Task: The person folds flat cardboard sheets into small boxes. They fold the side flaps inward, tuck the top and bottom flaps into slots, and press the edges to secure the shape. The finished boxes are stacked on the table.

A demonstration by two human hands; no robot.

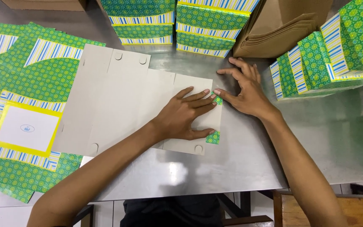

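Note:
A flat, unfolded cardboard box blank (114,96) lies grey side up on the metal table (232,164). My left hand (185,115) presses flat on its right end, fingers spread. My right hand (244,90) rests just beyond the blank's right edge, with its fingertips on a folded-over side flap whose green patterned face (217,101) shows. A second green corner (213,137) peeks out near the blank's lower right.
A spread pile of green, blue-striped flat blanks (26,105) lies at the left. Folded green boxes (177,23) are stacked at the back, more (332,59) at the right. Brown cardboard (282,29) leans behind. A wooden stool (358,210) stands below the table edge.

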